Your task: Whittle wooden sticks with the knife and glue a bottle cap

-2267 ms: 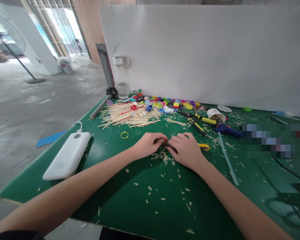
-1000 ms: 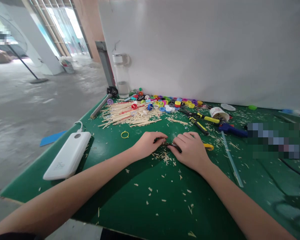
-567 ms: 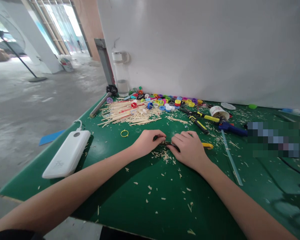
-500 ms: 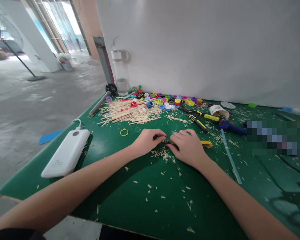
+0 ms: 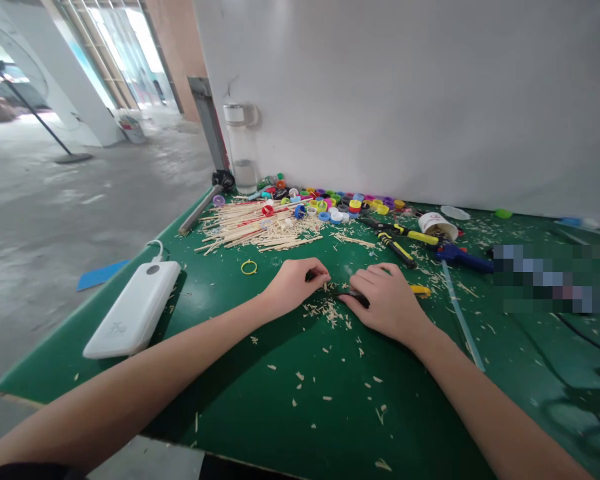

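My right hand (image 5: pixel 387 300) is wrapped round a utility knife; its yellow end (image 5: pixel 421 291) sticks out on the right and its dark front end points left toward my other hand. My left hand (image 5: pixel 293 283) is closed in a pinch just left of the blade, and what its fingertips hold is too small to make out. Wood shavings (image 5: pixel 333 312) lie heaped on the green table (image 5: pixel 275 413) under both hands. Beyond my left hand lies a yellow ring (image 5: pixel 249 267).
Wooden sticks (image 5: pixel 235 227) and coloured bottle caps (image 5: pixel 336 217) are piled at the back. Pliers (image 5: pixel 397 249), a tipped paper cup (image 5: pixel 437 225), a blue glue gun (image 5: pixel 463 259) and a clear glue stick (image 5: pixel 463 313) lie right. A white power bank (image 5: pixel 130 310) sits left.
My right hand has moved slightly right with the knife, widening the gap between my hands. My left hand keeps its pinch in nearly the same place.
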Demonstrator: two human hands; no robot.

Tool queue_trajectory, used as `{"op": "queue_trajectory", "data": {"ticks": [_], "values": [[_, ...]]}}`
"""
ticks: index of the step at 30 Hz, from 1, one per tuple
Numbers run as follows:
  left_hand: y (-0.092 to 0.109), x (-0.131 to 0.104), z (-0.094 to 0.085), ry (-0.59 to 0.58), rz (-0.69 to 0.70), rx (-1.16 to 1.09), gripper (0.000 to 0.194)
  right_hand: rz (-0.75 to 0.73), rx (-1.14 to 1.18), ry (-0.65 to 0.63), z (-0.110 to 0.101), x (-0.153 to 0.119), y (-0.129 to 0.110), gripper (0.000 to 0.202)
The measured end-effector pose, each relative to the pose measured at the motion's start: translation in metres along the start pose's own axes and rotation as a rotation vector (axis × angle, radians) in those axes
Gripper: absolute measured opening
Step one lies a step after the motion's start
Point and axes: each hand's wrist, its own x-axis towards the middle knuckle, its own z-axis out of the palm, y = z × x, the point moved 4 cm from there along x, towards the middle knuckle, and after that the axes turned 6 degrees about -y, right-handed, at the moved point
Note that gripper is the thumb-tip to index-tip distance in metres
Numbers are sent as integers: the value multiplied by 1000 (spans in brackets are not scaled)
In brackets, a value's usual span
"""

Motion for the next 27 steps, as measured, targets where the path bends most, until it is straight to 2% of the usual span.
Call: {"op": "queue_trajectory", "data": {"ticks": [14, 20, 27], "values": [[1, -1, -3, 46, -45, 29, 23, 18, -108, 77, 0, 0, -5, 23], [4, -1, -3, 34, -46, 62, 25, 8, -116, 36, 5, 1, -3, 21], [5, -1, -1, 24, -26, 83, 21, 9, -14, -31, 6, 8, 3, 22]]}}
